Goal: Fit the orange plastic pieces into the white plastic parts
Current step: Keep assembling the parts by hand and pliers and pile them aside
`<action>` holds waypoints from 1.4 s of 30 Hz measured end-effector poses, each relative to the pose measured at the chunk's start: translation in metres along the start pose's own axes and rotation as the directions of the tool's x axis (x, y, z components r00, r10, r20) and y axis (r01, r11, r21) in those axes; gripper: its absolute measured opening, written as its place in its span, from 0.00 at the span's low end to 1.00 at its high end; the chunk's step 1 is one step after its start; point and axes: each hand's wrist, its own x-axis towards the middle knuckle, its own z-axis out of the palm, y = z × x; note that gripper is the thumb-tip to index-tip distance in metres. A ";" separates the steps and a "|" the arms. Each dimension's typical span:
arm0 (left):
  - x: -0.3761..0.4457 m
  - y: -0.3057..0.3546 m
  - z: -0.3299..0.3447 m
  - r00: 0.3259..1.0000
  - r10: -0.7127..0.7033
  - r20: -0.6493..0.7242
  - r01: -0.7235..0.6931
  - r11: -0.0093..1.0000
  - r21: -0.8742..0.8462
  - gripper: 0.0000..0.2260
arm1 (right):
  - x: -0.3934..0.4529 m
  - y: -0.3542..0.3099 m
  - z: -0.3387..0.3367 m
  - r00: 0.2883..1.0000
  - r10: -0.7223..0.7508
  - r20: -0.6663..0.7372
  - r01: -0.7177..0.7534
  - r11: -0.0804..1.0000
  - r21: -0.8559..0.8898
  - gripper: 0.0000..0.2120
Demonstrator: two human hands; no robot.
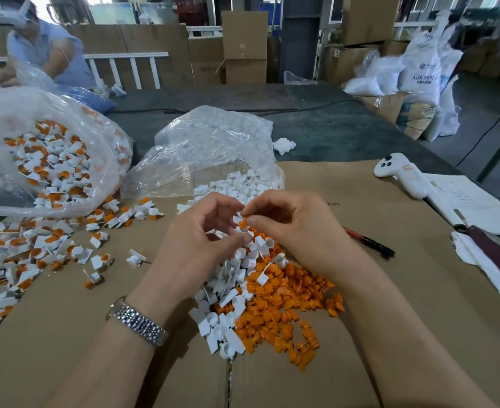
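My left hand [203,231] and my right hand [293,222] meet above the middle of the cardboard sheet. Between my right thumb and fingers I pinch an orange plastic piece [243,223]. My left fingertips pinch a white plastic part [239,230] just under it, and the two pieces touch. Below my hands lies a heap of loose white parts [228,295], with a heap of loose orange pieces [284,307] to its right. Fitted white-and-orange parts [31,254] are scattered at the left.
A clear bag of fitted parts [48,160] lies at the left, and a clear bag of white parts [213,160] behind my hands. At the right lie a red-black pen [369,242], a white controller [401,172] and papers [478,201]. Another person [43,45] sits at the far left.
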 end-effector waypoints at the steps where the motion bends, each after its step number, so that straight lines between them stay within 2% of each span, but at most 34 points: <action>1: 0.000 0.000 0.001 1.000 0.002 0.002 -0.002 1.000 0.015 0.16 | 0.000 -0.001 0.001 1.000 -0.003 0.012 0.003 1.000 -0.009 0.04; 4: 0.000 0.000 0.002 1.000 0.011 -0.014 -0.010 0.997 0.075 0.17 | -0.001 -0.001 0.002 1.000 -0.023 0.014 0.024 0.996 -0.081 0.05; 7: -0.001 0.000 0.004 1.000 0.013 -0.027 -0.012 0.999 0.042 0.17 | 0.000 -0.001 0.002 0.999 -0.043 0.007 0.044 0.984 -0.173 0.05; 11: -0.001 -0.001 0.003 1.000 0.017 -0.025 -0.017 1.000 -0.004 0.16 | -0.001 -0.002 0.005 0.997 -0.071 -0.016 0.067 0.977 -0.203 0.05; 14: 0.000 0.002 -0.004 0.997 -0.071 -0.005 0.066 0.944 -0.324 0.14 | -0.001 -0.003 0.002 0.990 -0.113 -0.082 0.097 0.979 -0.179 0.04; 16: 0.003 0.002 -0.008 0.987 -0.153 0.046 0.152 0.808 -0.569 0.12 | -0.002 -0.005 0.001 0.987 -0.134 -0.093 0.119 0.981 -0.153 0.04; 19: 0.004 -0.001 -0.010 0.964 -0.208 0.164 0.262 0.671 -0.694 0.12 | -0.003 -0.007 0.001 0.983 -0.167 -0.083 0.152 0.975 -0.163 0.04; 21: 0.004 -0.002 -0.010 0.960 -0.207 0.189 0.280 0.668 -0.689 0.13 | -0.003 -0.007 0.002 0.983 -0.166 -0.080 0.151 0.974 -0.168 0.04; 24: 0.003 -0.001 -0.008 0.988 -0.126 0.084 0.151 0.846 -0.511 0.16 | -0.003 -0.007 0.005 0.990 -0.117 -0.079 0.103 0.981 -0.163 0.04; 26: 0.003 0.000 -0.005 0.995 -0.088 0.041 0.097 0.899 -0.428 0.17 | -0.003 -0.007 0.005 0.994 -0.075 -0.084 0.065 0.990 -0.124 0.03; 29: 0.003 0.001 -0.004 0.997 -0.080 0.024 0.081 0.857 -0.508 0.19 | -0.005 -0.009 -0.001 0.999 -0.030 -0.025 0.031 0.999 0.036 0.06; 31: 0.003 0.003 -0.005 0.996 -0.076 0.047 0.089 0.792 -0.604 0.17 | -0.006 -0.010 -0.003 0.998 -0.056 0.027 0.055 0.997 0.044 0.09; 33: 0.002 0.003 -0.005 0.996 -0.069 0.061 0.092 0.766 -0.636 0.15 | -0.007 -0.011 -0.003 0.997 -0.072 0.024 0.072 0.997 0.017 0.09; 36: 0.001 0.003 -0.006 0.996 -0.057 0.062 0.083 0.804 -0.589 0.17 | -0.007 -0.011 -0.003 0.999 -0.049 0.000 0.049 0.997 0.054 0.08; 40: -0.001 0.003 -0.006 1.000 0.004 -0.005 -0.006 0.924 -0.383 0.14 | -0.007 -0.012 -0.001 1.000 -0.013 -0.002 0.013 0.990 0.140 0.07; 42: -0.002 0.002 -0.006 0.999 0.030 -0.029 -0.038 0.942 -0.334 0.12 | -0.007 -0.013 0.000 1.000 0.007 0.001 -0.007 0.980 0.199 0.08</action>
